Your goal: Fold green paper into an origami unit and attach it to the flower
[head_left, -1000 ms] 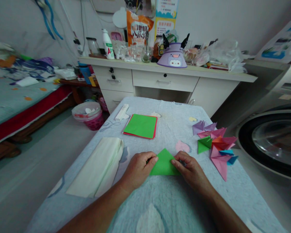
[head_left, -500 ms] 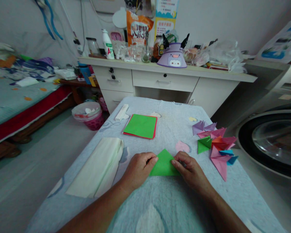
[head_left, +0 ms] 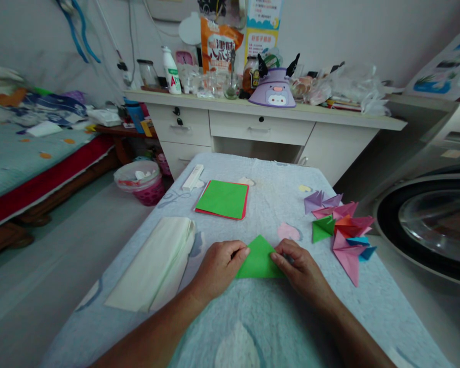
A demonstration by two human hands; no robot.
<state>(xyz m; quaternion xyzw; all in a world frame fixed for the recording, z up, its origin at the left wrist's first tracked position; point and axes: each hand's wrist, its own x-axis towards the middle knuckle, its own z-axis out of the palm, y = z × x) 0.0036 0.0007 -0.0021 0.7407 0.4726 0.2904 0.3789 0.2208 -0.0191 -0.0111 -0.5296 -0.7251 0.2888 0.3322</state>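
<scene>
Two hands meet at the near middle of the cloth-covered desk point(head_left: 253, 317) in the head view, both on a green paper triangle point(head_left: 259, 260) that lies flat with its tip pointing away from the person. The left hand point(head_left: 220, 267) is curled, its thumb and fingers pinching the triangle's left edge. The right hand point(head_left: 299, 270) is curled too, its fingertips closed on the right edge. Just left of the left hand lies a long folded white cloth point(head_left: 157, 263). Farther back, a stack of square paper sheets point(head_left: 223, 199) sits green side up. Right of the hands, near the desk's edge, is a pile of folded paper pieces point(head_left: 345, 232) in pink, purple, orange, blue and green. Beyond stands a cluttered white desk point(head_left: 260, 128), with a pink bin point(head_left: 140, 182) on the floor to the left, a bed point(head_left: 23, 153) at far left and a washing machine point(head_left: 429, 220) at right.
</scene>
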